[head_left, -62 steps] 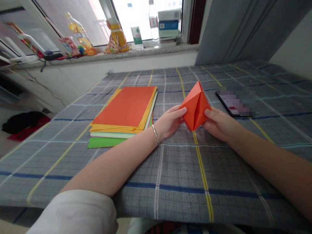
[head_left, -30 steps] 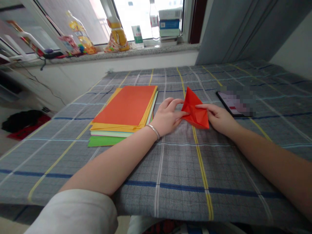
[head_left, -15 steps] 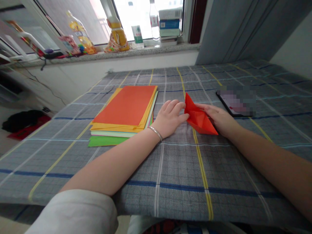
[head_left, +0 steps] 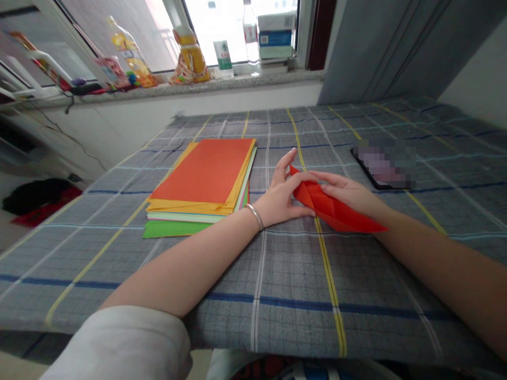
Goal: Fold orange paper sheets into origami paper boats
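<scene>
A red folded-paper boat (head_left: 336,211) lies between my two hands over the table, its long pointed end reaching toward my right wrist. My left hand (head_left: 283,195), with a silver bangle at the wrist, grips the far-left end of the boat between thumb and fingers, one finger raised. From the right, my right hand (head_left: 344,190) has its thumb on the boat's upper edge, with the fingers behind it and partly hidden. Left of my hands is a stack of coloured paper (head_left: 206,171), orange sheet on top, with yellow, white and green sheets below.
A phone (head_left: 382,166), its screen blurred out, lies on the right of the plaid tablecloth (head_left: 293,279). Bottles, a tube (head_left: 224,57) and stacked boxes (head_left: 276,37) stand along the windowsill (head_left: 222,84). A grey curtain (head_left: 372,47) hangs behind the table at right.
The paper boat has turned and been drawn out longer and flatter, its right tip now farther right. My left hand has shifted right onto it, and my right thumb has come over its top.
</scene>
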`<state>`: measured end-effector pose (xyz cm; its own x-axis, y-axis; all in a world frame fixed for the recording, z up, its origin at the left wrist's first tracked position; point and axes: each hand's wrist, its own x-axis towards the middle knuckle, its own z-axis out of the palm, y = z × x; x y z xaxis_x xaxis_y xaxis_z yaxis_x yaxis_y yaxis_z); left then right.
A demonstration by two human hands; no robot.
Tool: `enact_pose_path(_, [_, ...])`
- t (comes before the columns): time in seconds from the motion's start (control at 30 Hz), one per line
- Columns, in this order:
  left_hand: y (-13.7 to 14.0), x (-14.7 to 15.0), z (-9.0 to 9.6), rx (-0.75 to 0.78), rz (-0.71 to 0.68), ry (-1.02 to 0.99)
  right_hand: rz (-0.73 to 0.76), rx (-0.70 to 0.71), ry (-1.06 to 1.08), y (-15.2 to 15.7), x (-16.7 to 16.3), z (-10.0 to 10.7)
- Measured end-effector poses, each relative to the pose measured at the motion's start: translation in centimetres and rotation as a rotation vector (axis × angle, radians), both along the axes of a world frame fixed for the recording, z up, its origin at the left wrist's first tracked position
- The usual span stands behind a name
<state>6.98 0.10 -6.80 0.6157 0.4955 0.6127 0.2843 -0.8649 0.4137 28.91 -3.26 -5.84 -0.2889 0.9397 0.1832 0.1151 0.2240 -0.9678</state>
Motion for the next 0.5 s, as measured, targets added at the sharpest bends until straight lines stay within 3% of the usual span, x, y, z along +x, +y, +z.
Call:
enact_pose_path(0.13, [0.0,0.0,0.2,-0.076,-0.045,-0.078,-0.063,-0.228,0.162,-0.2,-0.2,0.1])
enact_pose_path(0.23, [-0.1,-0.1,0.4,-0.083,0.049,-0.121,-0.093,-0.295,0.336,-0.5,-0.3,0.5])
enact_pose_path(0.33, [0.0,-0.1,0.7,-0.041,0.213,-0.14,-0.056,-0.233,0.439,-0.5,-0.1,0.9])
enact_pose_path(0.5, [0.7,-0.3,0.3,-0.07,0.396,-0.135,-0.069,-0.003,0.369,0.2,1.0,0.4])
